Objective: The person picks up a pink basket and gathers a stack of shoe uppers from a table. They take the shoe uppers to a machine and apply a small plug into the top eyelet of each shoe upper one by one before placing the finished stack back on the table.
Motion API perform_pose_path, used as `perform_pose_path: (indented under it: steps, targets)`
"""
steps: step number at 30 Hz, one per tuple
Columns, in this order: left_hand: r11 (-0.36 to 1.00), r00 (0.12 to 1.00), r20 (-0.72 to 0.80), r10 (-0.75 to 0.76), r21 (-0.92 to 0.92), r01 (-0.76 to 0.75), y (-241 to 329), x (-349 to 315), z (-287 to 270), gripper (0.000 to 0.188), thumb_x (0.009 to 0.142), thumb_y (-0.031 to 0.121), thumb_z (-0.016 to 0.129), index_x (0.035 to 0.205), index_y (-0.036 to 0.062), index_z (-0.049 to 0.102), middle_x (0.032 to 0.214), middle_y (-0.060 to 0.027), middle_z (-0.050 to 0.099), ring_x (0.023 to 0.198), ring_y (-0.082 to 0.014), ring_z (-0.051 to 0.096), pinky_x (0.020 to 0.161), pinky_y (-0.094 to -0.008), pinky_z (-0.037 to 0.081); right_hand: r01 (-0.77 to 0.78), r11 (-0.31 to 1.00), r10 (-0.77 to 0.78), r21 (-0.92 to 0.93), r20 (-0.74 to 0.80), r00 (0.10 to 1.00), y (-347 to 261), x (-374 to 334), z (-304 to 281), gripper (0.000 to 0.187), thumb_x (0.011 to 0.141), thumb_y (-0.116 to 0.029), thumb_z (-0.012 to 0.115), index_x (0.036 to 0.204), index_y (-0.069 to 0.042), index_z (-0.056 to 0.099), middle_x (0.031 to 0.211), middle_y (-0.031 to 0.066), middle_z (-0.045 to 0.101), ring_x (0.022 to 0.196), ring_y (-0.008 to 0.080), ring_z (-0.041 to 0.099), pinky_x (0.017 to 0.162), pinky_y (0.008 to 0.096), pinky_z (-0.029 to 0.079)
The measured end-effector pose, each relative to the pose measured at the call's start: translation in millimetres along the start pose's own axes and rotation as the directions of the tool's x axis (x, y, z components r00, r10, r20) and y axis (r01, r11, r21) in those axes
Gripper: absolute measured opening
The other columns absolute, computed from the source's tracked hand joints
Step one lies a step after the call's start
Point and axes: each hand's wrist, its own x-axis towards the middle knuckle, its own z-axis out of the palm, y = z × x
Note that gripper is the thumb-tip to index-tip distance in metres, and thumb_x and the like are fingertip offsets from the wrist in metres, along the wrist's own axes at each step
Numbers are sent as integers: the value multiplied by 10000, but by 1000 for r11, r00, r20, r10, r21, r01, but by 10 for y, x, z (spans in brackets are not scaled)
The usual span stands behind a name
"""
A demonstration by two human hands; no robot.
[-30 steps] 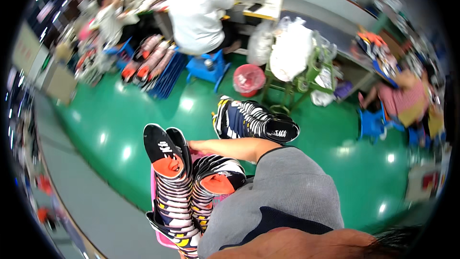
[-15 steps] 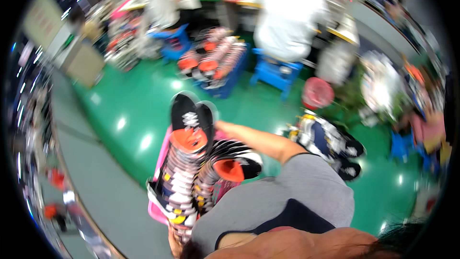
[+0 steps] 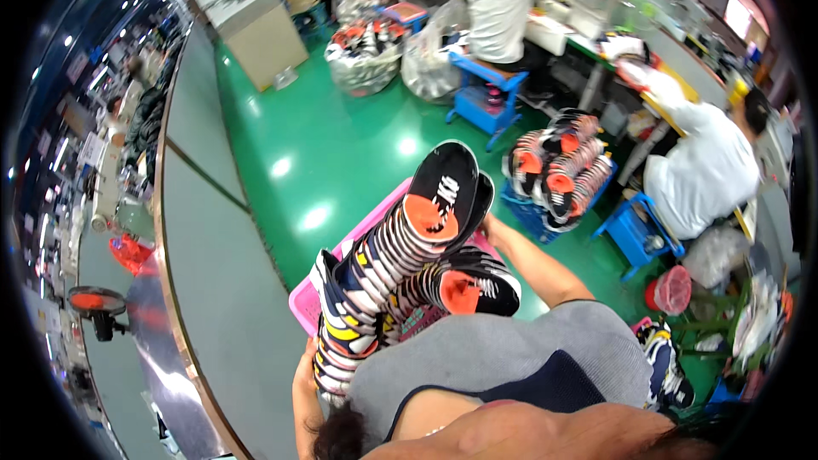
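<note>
A pink plastic basket (image 3: 302, 305) is carried in front of my body, tilted across the view. Stacks of nested shoe uppers (image 3: 349, 290), black, white and yellow with orange linings, fill it and rise above its rim. On top lies a black upper (image 3: 441, 183) with white laces; another black upper (image 3: 494, 294) rests nearer my shirt. My left hand (image 3: 308, 359) grips the near left end of the basket, its fingers partly hidden by the stack. At the far right end my right hand (image 3: 489, 226) is closed on the basket's edge, mostly hidden behind the uppers.
A grey partition (image 3: 204, 230) with a metal-edged top runs along my left. Ahead on the green floor stand a blue crate of uppers (image 3: 545, 226), blue stools (image 3: 486, 106) and filled plastic bags (image 3: 366, 64). Two co-workers in white sit at benches. A red bin (image 3: 669, 290) is at right.
My view has swung to the left, so the crate and seated co-workers now appear farther right. The basket stays in both hands, and more of the partition shows.
</note>
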Motion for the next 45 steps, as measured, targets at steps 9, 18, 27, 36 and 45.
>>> perform_pose_path:
  steps: [9, 18, 27, 36, 45]
  targets:
    - [989, 996, -85, 23, -143, -35, 830, 658, 148, 543, 914, 308, 559, 1368, 81, 368, 1263, -136, 538, 1118, -271, 551, 944, -405, 460, -12, 995, 48, -95, 390, 920, -1380, 880, 2115, 312, 921, -306, 484, 1041, -43, 601, 897, 65, 645, 736, 150, 615, 623, 266, 513]
    - [968, 1000, -22, 2, -250, -7, 1971, 1892, 482, 528, 916, 310, 556, 1358, 74, 388, 1252, -134, 548, 1111, -269, 556, 942, -405, 462, 34, 971, 50, -236, 343, 938, -2285, 2221, 3235, 312, 858, -370, 536, 987, -109, 649, 981, 40, 630, 825, 144, 555, 680, 283, 447]
    - [946, 990, 54, -133, -292, 143, 2718, 3558, 579, 409, 957, 351, 457, 1199, 35, 549, 1169, -120, 611, 1042, -235, 605, 917, -390, 486, -27, 947, 125, -321, 288, 949, -3069, 3673, 3590, 275, 828, -396, 529, 878, -151, 645, 824, 3, 624, 710, 134, 543, 607, 291, 394]
    - [871, 996, 14, -87, -484, 83, 3687, 4534, 900, 487, 952, 390, 414, 1276, 36, 497, 1221, -143, 578, 1117, -284, 564, 998, -422, 428, 125, 863, 135, -489, 462, 877, -4213, 5605, 5735, 305, 914, -380, 426, 931, -158, 634, 793, 40, 597, 669, 167, 496, 573, 303, 391]
    - [762, 985, -99, 140, -624, -171, 4330, 6296, 1211, 424, 932, 341, 500, 1228, 38, 521, 1204, -131, 587, 1065, -253, 587, 937, -403, 479, 332, 733, 69, -593, 552, 831, -5463, 6928, 7699, 275, 901, -324, 437, 981, -148, 633, 956, -1, 627, 813, 130, 520, 745, 277, 404]
